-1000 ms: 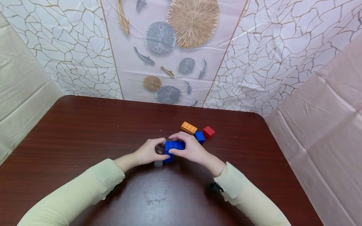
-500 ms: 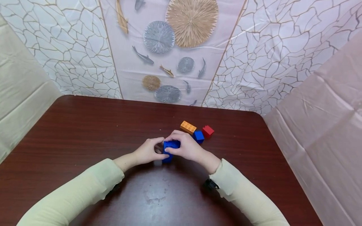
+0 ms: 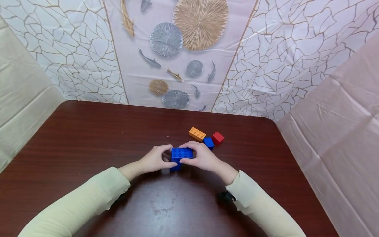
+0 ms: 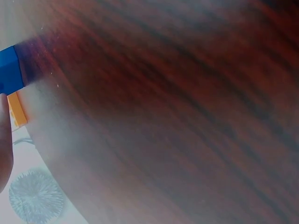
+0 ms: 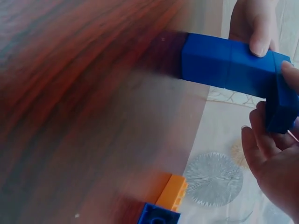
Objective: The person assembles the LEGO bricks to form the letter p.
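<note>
Two blue toy building blocks (image 5: pixel 224 63) are stacked on the table, and a longer studded blue brick (image 3: pixel 181 153) lies across their top, overhanging toward the right in the head view. My left hand (image 3: pixel 155 159) grips the upper stack from the left, its thumb on the second block in the right wrist view. With thumb and curved fingers, my right hand (image 3: pixel 202 157) holds the long brick's overhanging end. The left wrist view catches only part of the lowest blue block and a finger (image 4: pixel 4 144) at its left edge.
Behind the right hand lie an orange brick (image 3: pixel 197 134), a loose blue block (image 3: pixel 208 143) and a red block (image 3: pixel 218 138) on the brown table (image 3: pixel 118 131). A patterned cloth (image 3: pixel 183 82) hangs along the table's far edge.
Half a second ago my right hand reached farther left over the long brick and covered much of it. It has slid back right, exposing the studs. My left hand stays in place.
</note>
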Demonstrator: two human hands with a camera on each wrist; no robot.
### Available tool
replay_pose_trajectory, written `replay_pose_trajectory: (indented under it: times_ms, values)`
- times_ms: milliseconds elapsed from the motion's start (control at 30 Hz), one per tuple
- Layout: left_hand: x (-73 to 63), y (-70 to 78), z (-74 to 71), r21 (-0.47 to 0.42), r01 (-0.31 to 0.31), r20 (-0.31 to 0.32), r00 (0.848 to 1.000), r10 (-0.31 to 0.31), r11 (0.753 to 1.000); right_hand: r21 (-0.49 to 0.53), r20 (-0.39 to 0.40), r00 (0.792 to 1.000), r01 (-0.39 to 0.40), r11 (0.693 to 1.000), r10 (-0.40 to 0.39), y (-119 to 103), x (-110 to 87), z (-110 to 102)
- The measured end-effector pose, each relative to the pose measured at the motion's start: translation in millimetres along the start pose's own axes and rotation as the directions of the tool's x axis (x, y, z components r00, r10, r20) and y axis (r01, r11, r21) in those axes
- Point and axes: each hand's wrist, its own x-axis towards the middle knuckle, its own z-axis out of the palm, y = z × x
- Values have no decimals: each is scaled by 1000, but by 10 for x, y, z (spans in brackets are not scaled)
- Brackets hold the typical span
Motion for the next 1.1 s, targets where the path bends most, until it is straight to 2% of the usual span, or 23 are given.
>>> replay_pose_trajectory:
  times_ms: [300,533,700,800,933,1000,1100]
  values:
    - [8,8,10,-4,8,0,1000,-8,1000,33,-41,999,5,999,-4,12,-30,37]
    - [2,22,6,-12,24,3,1000,-23,1000,58,30,999,-43,997,41,97,-71,1]
    - [2,22,5,-11,37,5,999,-37,999,21,57,997,-56,998,55,189,-125,-104]
    - [1,24,4,-13,42,5,999,-42,999,-3,17,998,-65,998,65,256,-152,-173]
    - [2,23,7,-15,43,7,999,-43,999,-14,-106,986,-129,992,127,378,-160,-244]
    - [3,21,10,-15,43,8,999,-42,999,-17,-178,968,-185,983,179,444,-155,-274]
    - [4,21,14,-16,42,9,999,-42,999,-16,-267,923,-291,957,277,536,-146,-313]
